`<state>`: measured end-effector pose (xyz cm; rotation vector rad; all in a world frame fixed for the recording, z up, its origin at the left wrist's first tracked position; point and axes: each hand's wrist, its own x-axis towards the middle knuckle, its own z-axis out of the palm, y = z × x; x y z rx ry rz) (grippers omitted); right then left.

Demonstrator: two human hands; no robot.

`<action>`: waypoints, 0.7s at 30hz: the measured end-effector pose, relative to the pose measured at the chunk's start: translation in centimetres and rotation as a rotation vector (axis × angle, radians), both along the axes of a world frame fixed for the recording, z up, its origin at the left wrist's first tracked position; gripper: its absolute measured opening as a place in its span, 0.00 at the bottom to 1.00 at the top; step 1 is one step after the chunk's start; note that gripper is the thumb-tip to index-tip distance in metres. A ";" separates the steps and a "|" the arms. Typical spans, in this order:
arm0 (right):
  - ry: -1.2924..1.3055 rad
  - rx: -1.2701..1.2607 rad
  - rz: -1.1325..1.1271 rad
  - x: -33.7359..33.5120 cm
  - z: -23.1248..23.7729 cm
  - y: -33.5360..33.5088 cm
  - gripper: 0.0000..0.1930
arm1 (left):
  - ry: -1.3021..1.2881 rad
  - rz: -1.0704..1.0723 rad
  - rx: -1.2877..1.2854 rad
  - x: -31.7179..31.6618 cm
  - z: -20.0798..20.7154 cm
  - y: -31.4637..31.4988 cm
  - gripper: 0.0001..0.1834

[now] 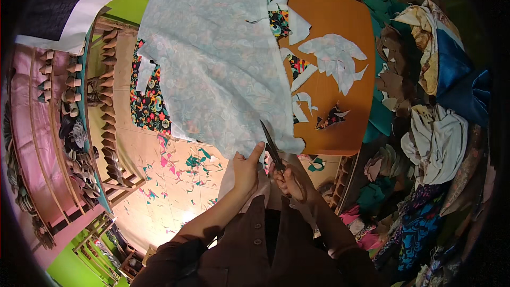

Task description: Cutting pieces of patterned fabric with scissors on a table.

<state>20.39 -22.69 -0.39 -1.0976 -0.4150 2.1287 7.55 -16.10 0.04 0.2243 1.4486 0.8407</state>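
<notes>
Pinched at the near edge of the orange-brown table (340, 127), the white-backed cloth (212, 64) could bunch if the left hand (247, 172) holding it tugs unevenly, so that the right hand (289, 182), clasping dark scissors (271, 146), might miscut it or nick the nearby left thumb (258, 150).

Can read no text, label, brand, number or sign: not on the cloth (212, 64) at 11 o'clock, the table (350, 21) at 1, the teal cloth (378, 114) at 3, or the scissors (273, 148) near the centre.
</notes>
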 end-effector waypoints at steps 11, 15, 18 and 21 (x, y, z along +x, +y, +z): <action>0.235 -0.234 -0.037 -0.2 -1.6 0.1 0.21 | 0.017 -0.027 0.046 -0.5 -0.3 -0.2 0.12; 0.261 -0.341 0.011 0.1 -0.8 1.4 0.20 | -0.010 -0.005 0.033 -0.6 -0.3 -0.3 0.13; 0.141 -0.158 0.007 -0.2 -0.8 0.8 0.21 | 0.015 -0.029 0.022 -0.8 0.1 0.0 0.12; 0.142 -0.151 0.064 0.1 -1.4 0.3 0.25 | 0.038 -0.040 0.032 -0.7 0.0 0.0 0.10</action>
